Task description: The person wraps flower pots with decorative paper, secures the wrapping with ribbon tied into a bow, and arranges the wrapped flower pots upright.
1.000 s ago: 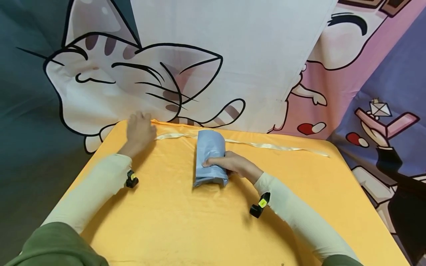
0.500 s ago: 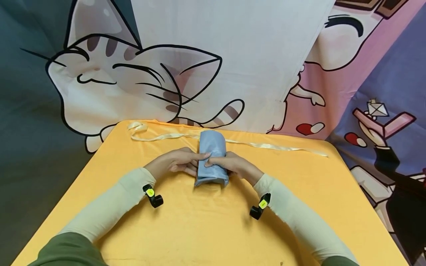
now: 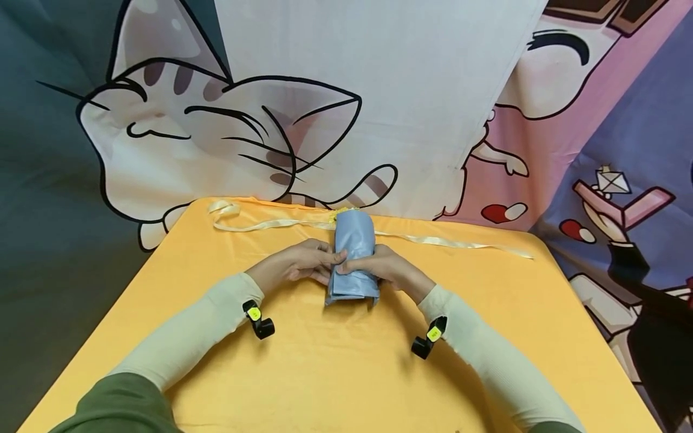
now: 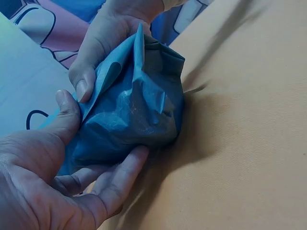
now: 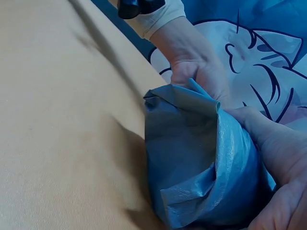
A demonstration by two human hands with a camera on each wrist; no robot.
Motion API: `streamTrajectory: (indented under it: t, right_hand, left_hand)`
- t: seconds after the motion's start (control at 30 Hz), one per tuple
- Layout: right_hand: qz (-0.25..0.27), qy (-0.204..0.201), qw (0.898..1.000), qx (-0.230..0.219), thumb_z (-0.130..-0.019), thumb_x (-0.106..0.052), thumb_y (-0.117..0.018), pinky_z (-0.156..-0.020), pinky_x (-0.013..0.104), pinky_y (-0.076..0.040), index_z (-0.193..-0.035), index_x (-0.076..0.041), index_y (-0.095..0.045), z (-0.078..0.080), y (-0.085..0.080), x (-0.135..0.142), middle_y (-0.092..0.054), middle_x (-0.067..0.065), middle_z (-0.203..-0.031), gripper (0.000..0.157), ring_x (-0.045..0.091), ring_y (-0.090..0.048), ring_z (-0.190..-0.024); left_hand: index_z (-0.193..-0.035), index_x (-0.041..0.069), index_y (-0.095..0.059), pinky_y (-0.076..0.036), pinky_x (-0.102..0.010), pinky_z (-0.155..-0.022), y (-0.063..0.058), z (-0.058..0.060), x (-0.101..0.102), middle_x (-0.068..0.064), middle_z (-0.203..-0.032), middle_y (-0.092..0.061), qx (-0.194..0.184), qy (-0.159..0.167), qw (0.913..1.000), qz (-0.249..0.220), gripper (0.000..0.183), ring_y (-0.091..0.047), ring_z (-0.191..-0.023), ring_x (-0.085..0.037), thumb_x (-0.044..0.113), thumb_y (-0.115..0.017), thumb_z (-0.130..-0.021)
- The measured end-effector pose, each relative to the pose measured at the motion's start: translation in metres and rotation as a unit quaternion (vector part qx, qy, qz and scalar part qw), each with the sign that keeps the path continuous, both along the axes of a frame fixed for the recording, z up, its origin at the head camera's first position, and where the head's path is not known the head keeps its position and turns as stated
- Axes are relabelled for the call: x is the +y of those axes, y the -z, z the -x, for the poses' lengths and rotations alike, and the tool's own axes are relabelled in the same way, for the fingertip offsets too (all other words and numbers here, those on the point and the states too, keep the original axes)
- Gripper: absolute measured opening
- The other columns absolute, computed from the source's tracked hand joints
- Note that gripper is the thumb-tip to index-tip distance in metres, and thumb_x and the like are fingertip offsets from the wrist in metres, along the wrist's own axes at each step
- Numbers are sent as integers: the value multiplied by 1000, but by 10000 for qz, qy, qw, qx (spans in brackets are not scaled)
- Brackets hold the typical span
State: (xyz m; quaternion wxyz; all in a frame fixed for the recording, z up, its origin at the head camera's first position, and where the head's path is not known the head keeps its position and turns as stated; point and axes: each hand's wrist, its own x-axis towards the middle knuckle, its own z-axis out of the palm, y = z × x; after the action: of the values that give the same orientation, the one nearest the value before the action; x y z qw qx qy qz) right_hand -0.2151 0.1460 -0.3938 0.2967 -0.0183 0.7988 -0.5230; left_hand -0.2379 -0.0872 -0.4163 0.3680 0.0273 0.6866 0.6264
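A bundle rolled in blue wrapping paper (image 3: 354, 233) is held just over the yellow cloth, its folded lower end toward me. Something small, yellow and frilly (image 3: 339, 213) peeks out at its far end; what it is cannot be made out. My left hand (image 3: 311, 260) grips the bundle from the left, thumb on top and fingers underneath. From the right, my right hand (image 3: 387, 264) holds it with the thumb laid across the paper. In the right wrist view the paper's near end (image 5: 184, 139) gapes, creased and hollow. Behind the bundle runs a cream satin ribbon (image 3: 457, 243).
A yellow cloth (image 3: 303, 373) covers the table. The ribbon lies along the back edge and curls at its left end. Printed fabric with a cartoon cat (image 3: 216, 132) hangs behind the table. Each wrist wears a small black camera (image 3: 260, 320).
My left hand let go of the ribbon at the back left and came to the bundle. The bundle has shifted slightly right, and yellow now shows at its far end.
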Motion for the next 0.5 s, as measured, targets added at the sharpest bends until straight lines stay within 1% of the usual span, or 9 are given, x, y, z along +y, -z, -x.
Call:
streamTrajectory:
  t: [0.13, 0.23, 0.3, 0.33, 0.37, 0.4, 0.43, 0.47, 0.5]
  right_hand:
    - [101, 240, 9996, 149, -88, -41, -92, -100, 39, -63, -147, -5, -61, 2, 4, 1, -75, 14, -137, 76, 26, -77, -117]
    - [229, 466, 9985, 199, -89, -38, -92, -96, 37, -64, -145, -4, -62, 2, 7, 3, -77, 15, -133, 72, 25, -78, -112]
    - [226, 604, 9976, 239, -88, -38, -92, -94, 36, -65, -144, -4, -62, 1, 9, 3, -77, 15, -130, 72, 25, -78, -110]
    - [204, 667, 9972, 260, -87, -39, -93, -93, 36, -65, -143, -4, -61, 0, 10, 3, -77, 14, -129, 73, 24, -79, -109]
    - [174, 720, 9969, 275, -86, -39, -94, -92, 36, -65, -143, -5, -61, -1, 11, 3, -77, 14, -129, 74, 24, -78, -108]
    - [149, 761, 9966, 296, -86, -40, -94, -92, 35, -65, -143, -5, -61, -2, 11, 3, -77, 13, -128, 75, 23, -78, -108]
    - [132, 792, 9963, 311, -85, -40, -95, -92, 35, -65, -143, -6, -61, -3, 12, 3, -77, 13, -128, 76, 23, -79, -108]
    - [134, 829, 9960, 309, -85, -40, -95, -92, 35, -65, -143, -5, -60, -4, 12, 3, -77, 13, -127, 76, 23, -79, -107]
    - [145, 868, 9957, 297, -84, -40, -95, -92, 35, -65, -142, -6, -61, -5, 13, 3, -77, 13, -127, 76, 23, -79, -107]
  left_hand:
    - [-105, 4, -60, -70, -37, -83, 0, 6, 2, -11, -103, -75, 252, 111, 9995, 149, 35, -78, -89, -22, 37, -64, -116]
    - [-116, 1, -64, -69, -35, -82, -1, 14, 2, -12, -107, -72, 466, 273, 9976, 430, 48, -76, -89, -22, 47, -56, -119]
    - [-121, -3, -67, -68, -34, -80, -1, 21, 1, -13, -107, -71, 770, 168, 9951, 594, 55, -74, -88, -22, 49, -51, -120]
    - [-122, -5, -68, -68, -34, -79, -1, 24, -1, -14, -107, -72, 1039, 53, 9919, 723, 55, -74, -87, -21, 47, -50, -121]
    - [-122, -5, -70, -66, -33, -78, -1, 27, -3, -15, -107, -72, 1431, -62, 9849, 976, 52, -72, -86, -21, 44, -51, -121]
    - [-122, -5, -71, -64, -34, -78, -1, 31, -4, -15, -107, -72, 1864, -171, 9742, 1264, 48, -71, -86, -22, 39, -53, -121]
    - [-122, -4, -72, -64, -35, -80, 1, 35, -5, -16, -108, -73, 2304, -270, 9601, 1562, 40, -71, -88, -23, 33, -56, -121]
    - [-123, -4, -73, -63, -38, -83, 3, 39, -7, -17, -110, -75, 2773, -328, 9409, 1914, 34, -71, -92, -25, 26, -58, -119]
    - [-126, -3, -74, -62, -41, -89, 5, 44, -7, -18, -115, -75, 3209, -317, 9179, 2314, 29, -72, -98, -28, 22, -61, -117]
